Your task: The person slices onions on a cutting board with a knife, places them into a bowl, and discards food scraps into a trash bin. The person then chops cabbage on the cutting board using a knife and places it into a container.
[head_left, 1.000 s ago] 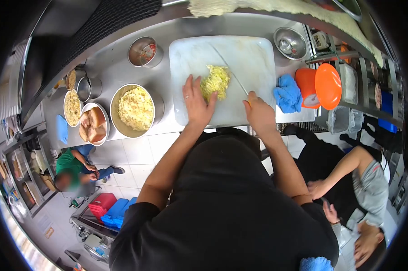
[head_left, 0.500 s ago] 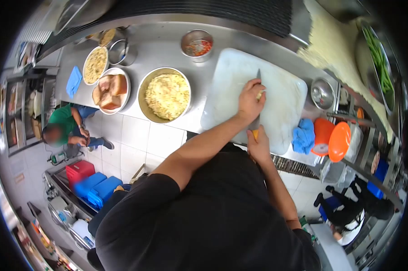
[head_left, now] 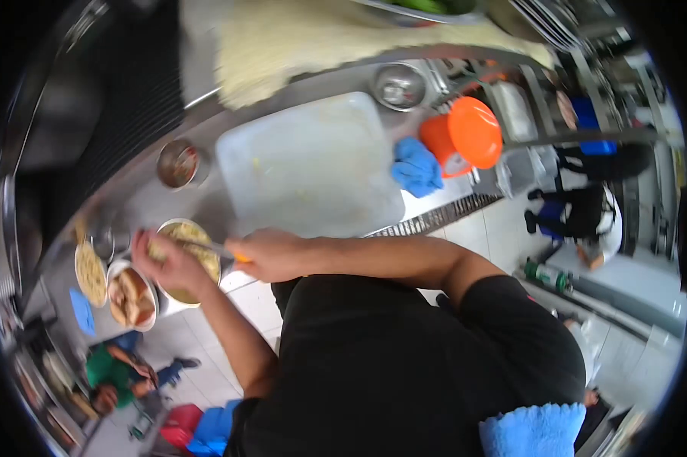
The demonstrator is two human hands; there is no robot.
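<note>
My right hand (head_left: 271,255) is closed around the orange handle of a knife (head_left: 210,246), whose blade points left over a round metal bowl (head_left: 174,293). Pale yellow chopped food (head_left: 199,234) fills that bowl. Above its left side is my left hand (head_left: 172,263), near the blade's front part, fingers stretched out and somewhat blurred. Whether they touch the blade, I cannot tell. To the right of the bowl lies a white cutting board (head_left: 305,167) with a few small yellow bits on it.
A small metal pot (head_left: 178,164) with red bits stands behind the bowl. Further left are a bowl of meat chunks (head_left: 130,297) and a bowl of yellowish food (head_left: 90,274). Blue cloth (head_left: 417,167) and orange containers (head_left: 473,133) sit right of the board. People are nearby.
Both hands have moved left with the knife, from the cutting board to the bowl of chopped food. The pale bits under my left hand are gone from the board. The view has turned.
</note>
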